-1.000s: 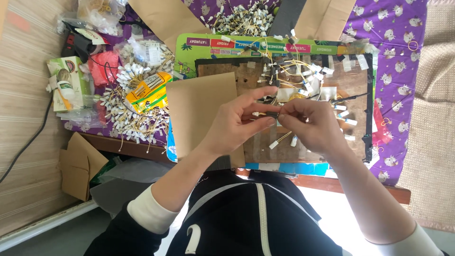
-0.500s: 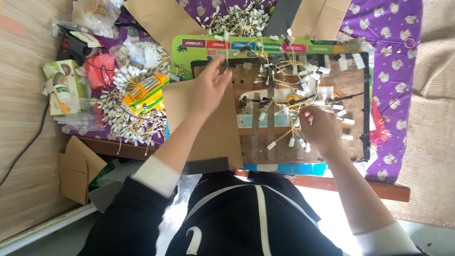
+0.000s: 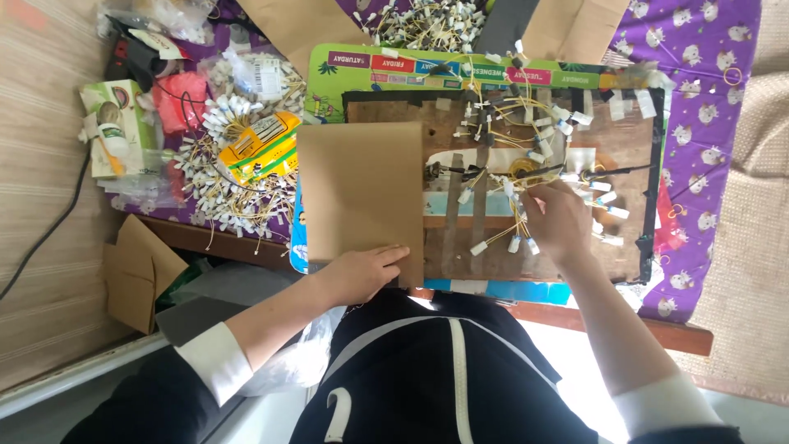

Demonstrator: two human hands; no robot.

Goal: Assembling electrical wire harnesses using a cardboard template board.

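Right hand (image 3: 561,220) pinches small yellow wires with white tags (image 3: 526,210) on the wooden board (image 3: 625,247); left hand (image 3: 362,271) lies flat, fingers extended, on the brown card sheet (image 3: 360,193).

Step appears to be sorting or laying leads across the board while steadying the card. Next move likely calls for a fine two-finger grip and keeping the neighbouring wires untangled.

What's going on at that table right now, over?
Left hand flat on the brown card sheet. Right hand down among the yellow wires with white plugs on the dark board. Nothing blocking either hand.
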